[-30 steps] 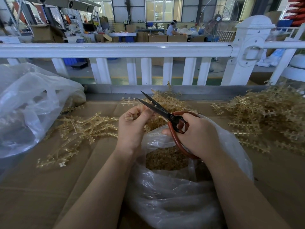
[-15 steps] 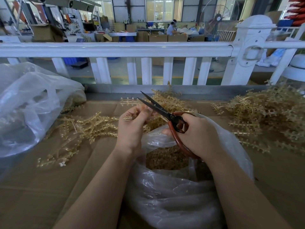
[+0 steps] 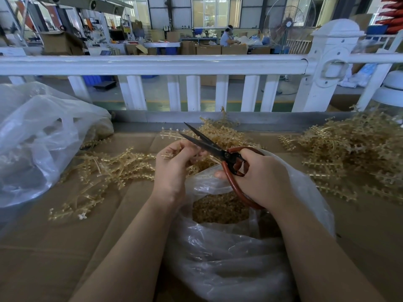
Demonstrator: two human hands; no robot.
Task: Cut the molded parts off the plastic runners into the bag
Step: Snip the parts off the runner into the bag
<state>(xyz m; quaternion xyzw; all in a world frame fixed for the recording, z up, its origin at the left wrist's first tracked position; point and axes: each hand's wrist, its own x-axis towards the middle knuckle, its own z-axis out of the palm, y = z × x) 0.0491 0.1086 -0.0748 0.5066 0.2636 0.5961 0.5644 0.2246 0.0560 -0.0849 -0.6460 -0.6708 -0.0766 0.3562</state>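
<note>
The left hand [image 3: 174,164] pinches a small runner [image 3: 166,156] above the open bag [image 3: 220,210], so cut parts likely drop straight in. The right hand [image 3: 261,177] has its grip curled round the red-handled scissors [image 3: 218,150], blades parted beside the runner. Uncut runners [image 3: 353,149] lie on the bench [image 3: 54,258].

The left hand [image 3: 174,168] hides most of the runner [image 3: 166,155] it pinches; beyond the right hand [image 3: 259,177], the runner pile [image 3: 353,153] is cropped.
</note>
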